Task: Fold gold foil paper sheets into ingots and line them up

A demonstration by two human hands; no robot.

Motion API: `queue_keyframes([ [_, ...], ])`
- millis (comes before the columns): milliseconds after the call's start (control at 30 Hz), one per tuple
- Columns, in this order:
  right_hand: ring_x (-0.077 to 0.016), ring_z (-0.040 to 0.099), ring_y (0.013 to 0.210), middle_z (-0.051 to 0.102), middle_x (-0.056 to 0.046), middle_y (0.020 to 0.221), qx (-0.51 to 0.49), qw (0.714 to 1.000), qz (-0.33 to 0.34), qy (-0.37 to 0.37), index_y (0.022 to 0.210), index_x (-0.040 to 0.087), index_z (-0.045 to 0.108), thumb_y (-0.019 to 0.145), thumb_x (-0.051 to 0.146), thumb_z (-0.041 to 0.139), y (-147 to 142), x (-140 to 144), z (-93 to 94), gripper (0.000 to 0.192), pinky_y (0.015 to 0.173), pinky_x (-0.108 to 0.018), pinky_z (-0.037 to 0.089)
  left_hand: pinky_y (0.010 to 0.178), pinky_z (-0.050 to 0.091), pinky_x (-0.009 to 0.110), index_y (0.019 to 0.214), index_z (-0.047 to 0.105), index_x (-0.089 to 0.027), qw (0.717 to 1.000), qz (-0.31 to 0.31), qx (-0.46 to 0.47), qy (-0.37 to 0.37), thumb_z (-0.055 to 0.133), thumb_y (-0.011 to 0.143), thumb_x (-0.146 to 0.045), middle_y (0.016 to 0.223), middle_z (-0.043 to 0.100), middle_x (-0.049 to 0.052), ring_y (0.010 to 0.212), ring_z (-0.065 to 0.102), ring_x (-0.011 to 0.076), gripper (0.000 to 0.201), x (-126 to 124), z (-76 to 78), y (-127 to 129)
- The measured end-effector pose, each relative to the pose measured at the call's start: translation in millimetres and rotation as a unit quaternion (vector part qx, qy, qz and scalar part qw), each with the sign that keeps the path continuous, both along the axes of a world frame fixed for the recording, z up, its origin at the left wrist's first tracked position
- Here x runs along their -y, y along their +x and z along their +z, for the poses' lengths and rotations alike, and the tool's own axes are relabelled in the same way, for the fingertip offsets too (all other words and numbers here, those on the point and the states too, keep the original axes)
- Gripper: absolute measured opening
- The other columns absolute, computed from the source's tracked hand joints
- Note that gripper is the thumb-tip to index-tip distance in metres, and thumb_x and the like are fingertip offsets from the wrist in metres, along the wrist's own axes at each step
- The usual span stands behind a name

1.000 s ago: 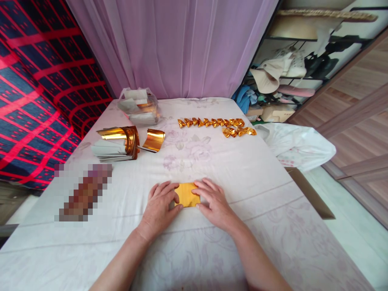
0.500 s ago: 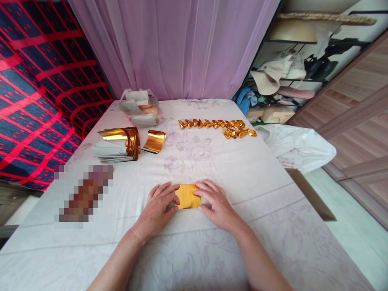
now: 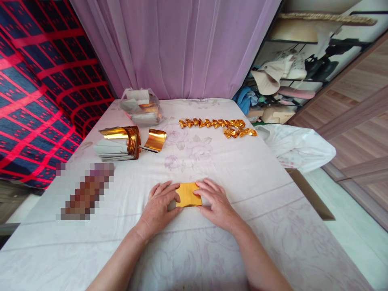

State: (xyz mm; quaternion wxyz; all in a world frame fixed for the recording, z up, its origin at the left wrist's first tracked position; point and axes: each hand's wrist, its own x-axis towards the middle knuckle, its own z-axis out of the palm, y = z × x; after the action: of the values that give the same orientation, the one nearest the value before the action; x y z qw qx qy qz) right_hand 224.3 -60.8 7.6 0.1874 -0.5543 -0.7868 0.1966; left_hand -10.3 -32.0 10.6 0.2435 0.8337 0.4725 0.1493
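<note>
gold foil sheet [image 3: 188, 195] under both hands

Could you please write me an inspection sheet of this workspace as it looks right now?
Surface: table under a white floral cloth, lying flat.
Job's things: gold foil sheet flat on the cloth between both hands.
Clutter: stack of foil sheets with curled gold tops at far left; one loose curled sheet beside it; clear bag of sheets behind; row of folded gold pieces at the far side.
Grips: left hand and right hand press flat on the sheet's two ends.
Cables: nothing seen.
Surroundings: lilac curtain, red-and-blue checked fabric, cluttered shelf, white bag past the table edge.
</note>
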Motion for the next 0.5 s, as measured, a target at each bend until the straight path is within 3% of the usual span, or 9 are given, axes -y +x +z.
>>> queue_keyframes([
  [500,-0.0298,0.038,0.136,0.053,-0.007,0.142,0.024,0.998,0.02,0.049,0.107,0.027,0.07,0.081,0.021,0.068,-1.7,3.9,0.7,0.026,0.107,-0.051,0.035,0.109,0.027,0.056,0.097,0.066,-0.029,0.999,-0.006,-0.003,0.031,0.074,0.077,-0.024,0.136,0.059,0.001,0.134,0.042,0.0295,0.022,1.5,-1.8,0.6],
])
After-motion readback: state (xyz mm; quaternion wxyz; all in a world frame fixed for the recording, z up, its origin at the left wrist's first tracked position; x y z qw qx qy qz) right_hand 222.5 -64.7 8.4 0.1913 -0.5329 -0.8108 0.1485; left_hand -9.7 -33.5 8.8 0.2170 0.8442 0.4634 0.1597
